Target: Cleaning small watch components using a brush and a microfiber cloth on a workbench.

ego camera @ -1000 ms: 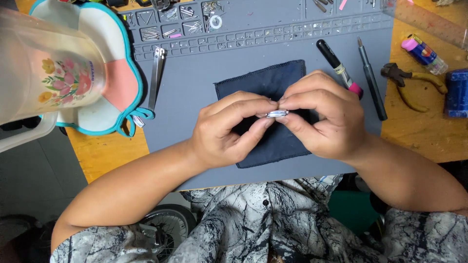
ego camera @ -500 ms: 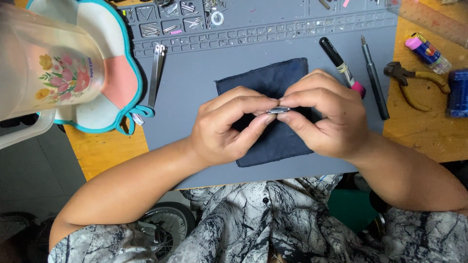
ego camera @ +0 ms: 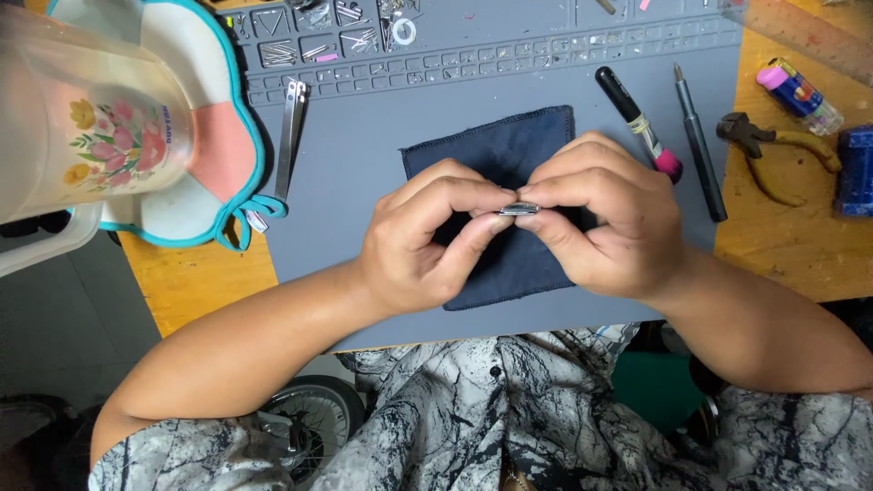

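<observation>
Over the dark blue cloth (ego camera: 509,173) on the grey work mat (ego camera: 364,164), the left hand (ego camera: 427,241) and right hand (ego camera: 605,227) meet fingertip to fingertip. Both pinch a small silver metal piece (ego camera: 518,209) between thumb and forefinger, held just above the cloth. Tweezers (ego camera: 289,136) lie well apart to the left.

A wooden table (ego camera: 800,264) carries a grey mat (ego camera: 364,164), pliers (ego camera: 773,150).
</observation>
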